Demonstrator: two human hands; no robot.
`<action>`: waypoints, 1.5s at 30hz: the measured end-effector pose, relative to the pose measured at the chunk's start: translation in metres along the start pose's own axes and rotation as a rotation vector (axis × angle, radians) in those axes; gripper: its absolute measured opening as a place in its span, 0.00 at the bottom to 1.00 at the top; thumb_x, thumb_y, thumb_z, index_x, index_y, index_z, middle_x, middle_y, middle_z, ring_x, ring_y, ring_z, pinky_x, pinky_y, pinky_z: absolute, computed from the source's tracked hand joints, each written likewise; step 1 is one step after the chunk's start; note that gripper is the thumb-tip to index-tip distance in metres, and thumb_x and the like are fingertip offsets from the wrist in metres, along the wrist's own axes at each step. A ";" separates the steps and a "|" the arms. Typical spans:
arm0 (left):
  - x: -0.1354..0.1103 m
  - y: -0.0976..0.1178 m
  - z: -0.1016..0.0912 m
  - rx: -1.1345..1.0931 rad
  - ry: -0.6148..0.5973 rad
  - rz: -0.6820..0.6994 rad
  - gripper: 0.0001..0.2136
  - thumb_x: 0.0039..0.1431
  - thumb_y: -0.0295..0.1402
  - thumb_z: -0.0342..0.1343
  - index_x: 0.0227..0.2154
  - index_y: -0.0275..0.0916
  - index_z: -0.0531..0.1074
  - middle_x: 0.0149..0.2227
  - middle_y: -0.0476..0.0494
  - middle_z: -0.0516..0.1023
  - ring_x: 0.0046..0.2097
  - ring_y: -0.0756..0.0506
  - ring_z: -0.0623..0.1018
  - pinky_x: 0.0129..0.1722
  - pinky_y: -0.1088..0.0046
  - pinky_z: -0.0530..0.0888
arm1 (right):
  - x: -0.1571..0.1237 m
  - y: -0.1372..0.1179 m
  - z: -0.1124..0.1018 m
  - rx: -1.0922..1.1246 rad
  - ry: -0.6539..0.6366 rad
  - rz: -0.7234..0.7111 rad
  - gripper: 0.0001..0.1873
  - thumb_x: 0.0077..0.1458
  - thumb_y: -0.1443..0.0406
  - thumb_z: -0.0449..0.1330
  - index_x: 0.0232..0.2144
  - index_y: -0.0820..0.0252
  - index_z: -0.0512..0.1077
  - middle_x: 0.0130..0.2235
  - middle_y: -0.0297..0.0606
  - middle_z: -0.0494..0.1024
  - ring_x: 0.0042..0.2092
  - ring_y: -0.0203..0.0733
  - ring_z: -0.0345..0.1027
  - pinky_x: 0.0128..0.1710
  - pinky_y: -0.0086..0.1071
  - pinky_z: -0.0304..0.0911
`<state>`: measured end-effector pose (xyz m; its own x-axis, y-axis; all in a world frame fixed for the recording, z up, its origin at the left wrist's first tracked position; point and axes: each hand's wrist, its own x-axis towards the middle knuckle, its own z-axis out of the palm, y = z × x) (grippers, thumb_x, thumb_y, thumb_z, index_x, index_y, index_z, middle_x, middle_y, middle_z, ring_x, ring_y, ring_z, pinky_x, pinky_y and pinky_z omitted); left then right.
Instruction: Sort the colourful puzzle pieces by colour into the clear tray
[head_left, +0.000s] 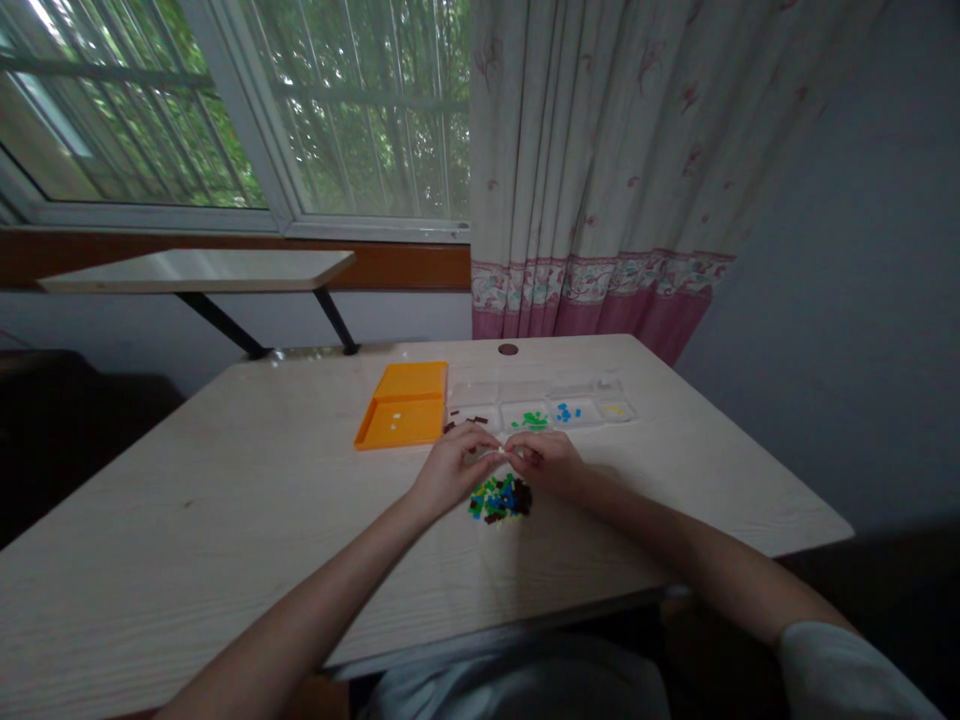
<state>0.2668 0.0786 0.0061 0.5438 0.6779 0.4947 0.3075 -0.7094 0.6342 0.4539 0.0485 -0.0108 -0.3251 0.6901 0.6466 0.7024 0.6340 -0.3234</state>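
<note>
L hand (pixel 450 468), R hand (pixel 547 463): piece (pixel 501 452) btwn

Table (pixel 225 520) (bricks (pixel 500 498), tray (pixel 525 392), lid (pixel 401 405))

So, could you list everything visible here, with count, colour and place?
table: one, pale wood, foreground
orange box: one, orange, open, table's far side
clear tray: one, transparent, right of the orange box
sorted pieces: uncounted, brown, green, blue, yellow, in separate tray compartments
mixed pile: one, green, blue, brown, on the table below the hands
small white piece: one, white, between both hands' fingertips
shelf: one, pale, under the window
window: one, white frame, back left
curtain: one, cream with pink hem, back centre
left hand: one, bare, pinching the small white piece
right hand: one, bare, pinching it too
</note>
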 end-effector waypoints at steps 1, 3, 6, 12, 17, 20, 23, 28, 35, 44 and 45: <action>0.000 -0.001 0.000 0.005 0.000 0.005 0.09 0.53 0.37 0.55 0.31 0.37 0.73 0.32 0.44 0.72 0.34 0.49 0.71 0.34 0.73 0.68 | 0.000 0.000 0.000 0.012 -0.011 0.006 0.09 0.53 0.61 0.53 0.29 0.58 0.72 0.17 0.29 0.69 0.19 0.29 0.59 0.22 0.22 0.54; -0.001 -0.002 0.000 0.016 -0.003 0.013 0.08 0.54 0.37 0.54 0.31 0.37 0.73 0.32 0.44 0.72 0.35 0.49 0.71 0.34 0.73 0.68 | -0.001 0.002 0.000 0.033 -0.038 0.020 0.09 0.53 0.61 0.54 0.31 0.59 0.72 0.18 0.30 0.70 0.19 0.29 0.60 0.22 0.22 0.54; -0.001 -0.003 -0.003 0.039 -0.003 0.008 0.07 0.54 0.35 0.54 0.31 0.38 0.72 0.33 0.45 0.71 0.35 0.49 0.71 0.34 0.74 0.68 | -0.002 0.010 -0.001 0.052 -0.122 0.042 0.11 0.54 0.62 0.53 0.34 0.59 0.73 0.22 0.31 0.73 0.21 0.29 0.61 0.23 0.22 0.55; 0.000 -0.001 -0.014 0.017 0.107 -0.008 0.06 0.53 0.33 0.55 0.31 0.36 0.73 0.33 0.43 0.71 0.34 0.50 0.69 0.29 0.77 0.67 | -0.004 0.026 -0.014 0.117 -0.501 -0.048 0.14 0.53 0.68 0.51 0.39 0.55 0.73 0.30 0.32 0.78 0.26 0.30 0.67 0.28 0.22 0.58; -0.002 0.001 -0.017 0.004 0.223 -0.027 0.07 0.54 0.34 0.55 0.33 0.36 0.73 0.32 0.44 0.70 0.30 0.52 0.68 0.27 0.78 0.66 | -0.003 0.026 -0.018 0.157 -0.571 -0.038 0.15 0.52 0.69 0.52 0.39 0.54 0.74 0.32 0.33 0.79 0.29 0.32 0.70 0.31 0.23 0.60; -0.003 0.000 -0.018 0.010 0.245 -0.021 0.07 0.54 0.34 0.54 0.33 0.37 0.73 0.31 0.45 0.69 0.29 0.52 0.67 0.26 0.79 0.65 | -0.004 0.026 -0.017 0.155 -0.573 -0.014 0.13 0.51 0.66 0.54 0.39 0.54 0.74 0.31 0.33 0.79 0.29 0.32 0.70 0.30 0.23 0.61; -0.003 0.000 -0.018 0.010 0.245 -0.011 0.06 0.54 0.33 0.54 0.33 0.37 0.72 0.32 0.45 0.69 0.29 0.52 0.67 0.26 0.79 0.65 | -0.005 0.026 -0.017 0.142 -0.550 -0.007 0.14 0.52 0.66 0.54 0.41 0.54 0.73 0.29 0.32 0.79 0.26 0.31 0.69 0.29 0.23 0.60; -0.003 0.002 -0.019 0.022 0.268 -0.021 0.06 0.54 0.32 0.55 0.33 0.36 0.72 0.32 0.45 0.69 0.28 0.53 0.67 0.26 0.78 0.65 | -0.005 0.024 -0.019 0.167 -0.559 -0.044 0.15 0.53 0.68 0.53 0.42 0.53 0.73 0.35 0.33 0.79 0.32 0.32 0.71 0.33 0.23 0.62; -0.002 -0.002 -0.020 0.080 0.185 -0.042 0.06 0.54 0.34 0.54 0.32 0.37 0.72 0.33 0.44 0.69 0.30 0.52 0.68 0.27 0.77 0.66 | -0.005 0.023 -0.019 0.121 -0.568 -0.049 0.16 0.54 0.67 0.53 0.45 0.51 0.71 0.36 0.32 0.79 0.32 0.32 0.72 0.33 0.23 0.62; 0.003 -0.051 -0.064 0.714 0.160 -0.509 0.14 0.52 0.42 0.50 0.30 0.38 0.75 0.36 0.37 0.73 0.41 0.38 0.68 0.37 0.65 0.67 | -0.005 0.022 -0.016 0.159 -0.602 -0.051 0.13 0.56 0.65 0.53 0.42 0.55 0.73 0.39 0.34 0.78 0.39 0.34 0.72 0.40 0.23 0.62; 0.003 -0.055 -0.067 0.755 0.121 -0.552 0.15 0.51 0.43 0.50 0.30 0.39 0.76 0.36 0.37 0.73 0.41 0.37 0.68 0.37 0.64 0.67 | -0.005 0.022 -0.015 0.159 -0.605 -0.049 0.13 0.56 0.65 0.52 0.42 0.55 0.73 0.39 0.35 0.78 0.40 0.34 0.72 0.40 0.23 0.62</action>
<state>0.1992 0.1323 0.0127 0.0988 0.9407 0.3246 0.9450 -0.1909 0.2655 0.4806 0.0541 -0.0106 -0.6884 0.7045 0.1727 0.5897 0.6822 -0.4322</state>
